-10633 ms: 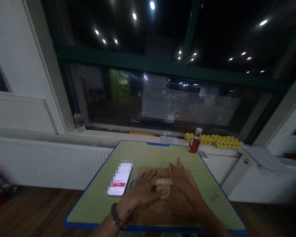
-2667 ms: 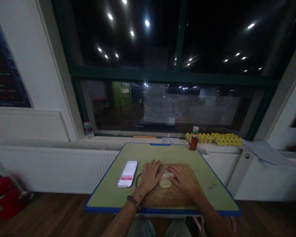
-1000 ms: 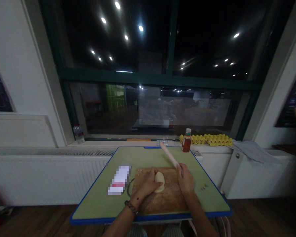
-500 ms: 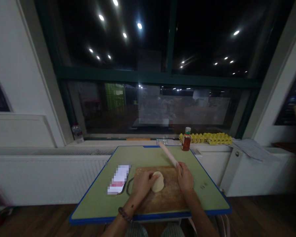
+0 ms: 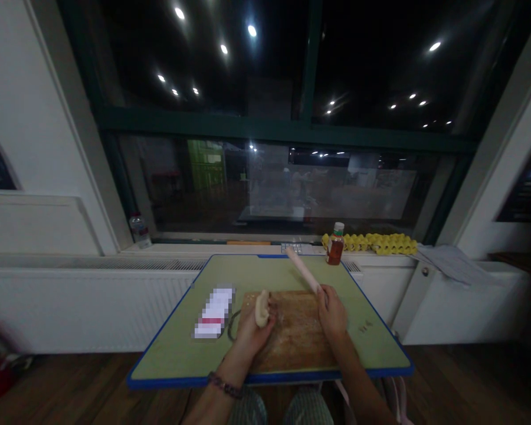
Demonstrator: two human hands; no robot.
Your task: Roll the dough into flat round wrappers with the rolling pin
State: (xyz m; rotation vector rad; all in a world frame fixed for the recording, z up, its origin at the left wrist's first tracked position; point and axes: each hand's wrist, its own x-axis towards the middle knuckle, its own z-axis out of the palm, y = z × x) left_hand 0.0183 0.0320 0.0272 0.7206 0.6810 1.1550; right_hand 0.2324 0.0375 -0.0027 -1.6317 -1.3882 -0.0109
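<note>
A pale piece of dough [image 5: 262, 309] is in my left hand [image 5: 253, 330], tipped up and seen nearly edge-on above the wooden cutting board [image 5: 298, 339]. The fingers of that hand are curled around it. My right hand [image 5: 333, 313] grips one end of a light-coloured rolling pin [image 5: 302, 270] at the board's right side. The pin slants away from me to the left, its far end over the back part of the table. Flour-like marks show on the board's surface.
The green table [image 5: 168, 354] has a blue edge. On it lie a phone [image 5: 215, 313] left of the board and a bottle of red-brown liquid [image 5: 335, 245] at the back right. Yellow egg trays [image 5: 371, 243], a clear bottle [image 5: 140, 230] and a cloth [image 5: 455, 265] line the sill.
My left hand has lifted the flat dough round off the board and turned it on edge. The right hand still holds the rolling pin in much the same place. The view has tilted slightly.
</note>
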